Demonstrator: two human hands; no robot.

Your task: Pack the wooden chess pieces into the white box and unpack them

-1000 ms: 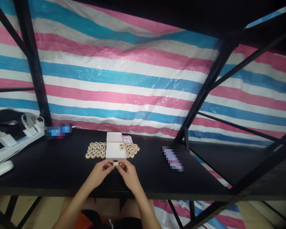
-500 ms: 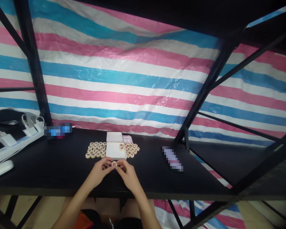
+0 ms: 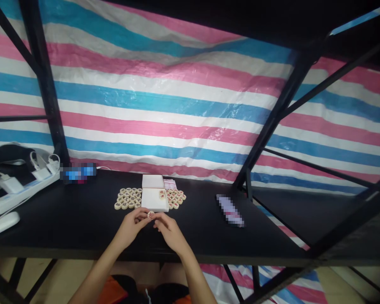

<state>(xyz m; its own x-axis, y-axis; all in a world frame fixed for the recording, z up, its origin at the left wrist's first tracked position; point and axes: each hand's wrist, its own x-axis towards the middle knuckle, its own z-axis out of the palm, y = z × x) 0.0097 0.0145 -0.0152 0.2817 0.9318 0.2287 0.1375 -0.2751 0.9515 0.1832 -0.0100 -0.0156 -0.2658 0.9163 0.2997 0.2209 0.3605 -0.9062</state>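
Note:
A round wooden Chinese chess piece (image 3: 150, 214) with a red character is pinched between the thumb and fingers of my left hand (image 3: 133, 223), just in front of the white box. My right hand (image 3: 167, 228) is beside it on the right, its index fingertip at or very near the piece's edge, its thumb lower and apart. Behind both hands lies the opened white box (image 3: 152, 200), with a couple of red-marked pieces (image 3: 162, 194) on its right part. Rows of dark-marked pieces (image 3: 128, 198) sit left of the box, and red-marked pieces (image 3: 176, 198) on the right.
On the black table (image 3: 196, 236), a blurred-out phone-like object (image 3: 229, 210) lies at right. At left are a power strip (image 3: 25, 190) with plugs, a white rounded device (image 3: 4, 222) and another blurred-out object (image 3: 79, 172). A pink-and-white packet (image 3: 170, 184) is behind the box. Black frame posts stand either side.
The piece has risen slightly and turned in my left fingers. My right thumb has moved down and off it, and the right-hand fingers have loosened.

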